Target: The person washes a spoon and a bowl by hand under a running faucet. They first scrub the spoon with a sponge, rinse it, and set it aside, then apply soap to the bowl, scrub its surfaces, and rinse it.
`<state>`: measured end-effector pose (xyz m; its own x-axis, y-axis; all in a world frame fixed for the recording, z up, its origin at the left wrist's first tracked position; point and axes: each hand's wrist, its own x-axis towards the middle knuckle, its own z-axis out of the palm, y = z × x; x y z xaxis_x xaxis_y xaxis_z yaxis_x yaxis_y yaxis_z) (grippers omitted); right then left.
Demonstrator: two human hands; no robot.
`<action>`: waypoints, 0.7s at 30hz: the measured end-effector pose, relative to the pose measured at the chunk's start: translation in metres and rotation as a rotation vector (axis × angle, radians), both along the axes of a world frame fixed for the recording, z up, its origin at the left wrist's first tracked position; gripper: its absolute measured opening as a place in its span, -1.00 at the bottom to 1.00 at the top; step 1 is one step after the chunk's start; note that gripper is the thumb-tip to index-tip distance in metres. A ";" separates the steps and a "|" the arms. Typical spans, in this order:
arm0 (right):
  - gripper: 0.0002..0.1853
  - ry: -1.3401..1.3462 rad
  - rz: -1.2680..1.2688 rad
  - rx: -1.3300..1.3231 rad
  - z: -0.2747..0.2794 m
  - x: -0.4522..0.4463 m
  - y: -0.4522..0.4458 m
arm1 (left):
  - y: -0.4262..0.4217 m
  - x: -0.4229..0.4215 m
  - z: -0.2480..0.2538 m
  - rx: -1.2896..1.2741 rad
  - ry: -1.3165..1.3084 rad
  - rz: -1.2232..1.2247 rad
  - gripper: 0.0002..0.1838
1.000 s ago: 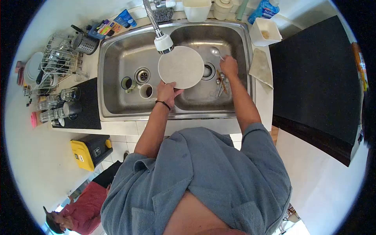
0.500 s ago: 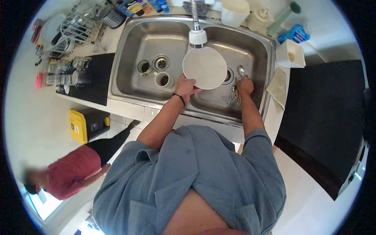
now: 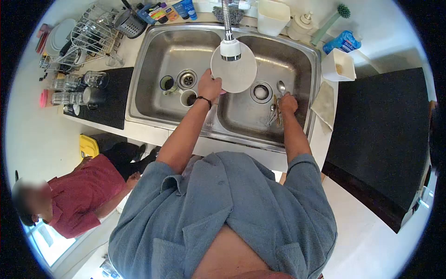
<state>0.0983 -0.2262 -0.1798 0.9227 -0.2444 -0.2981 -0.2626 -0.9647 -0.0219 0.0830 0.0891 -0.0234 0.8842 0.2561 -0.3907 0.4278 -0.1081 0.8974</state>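
My left hand is closed on the edge of a white plate, held up over the sink's divider under the faucet head. Down in the right basin, my right hand has its fingers closed around a spoon, whose bowl points away from me. Beside that hand lie several pieces of cutlery, partly overlapping. Left of my left hand, a white mug with dark contents and a green-patterned cup stand in the left basin.
A dish rack and a black mat with glasses are on the left counter. Behind the sink stand a white container and a soap dispenser. A cloth lies at right. Another person is at lower left.
The plate has moved up and left with my left hand, uncovering more of the right drain. My right hand stays by the cutlery. The other person has shifted, and the view has moved slightly.
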 end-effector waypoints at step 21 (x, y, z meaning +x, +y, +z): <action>-0.57 -0.642 -0.005 0.808 0.202 0.060 0.010 | 0.006 0.009 -0.005 -0.572 0.205 -0.238 -0.53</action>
<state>0.1583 -0.2162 0.0220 0.9654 -0.1942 0.1739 0.0237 -0.5989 -0.8005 0.0919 0.0952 -0.0284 0.7841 -0.2353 -0.5742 0.6198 0.2493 0.7441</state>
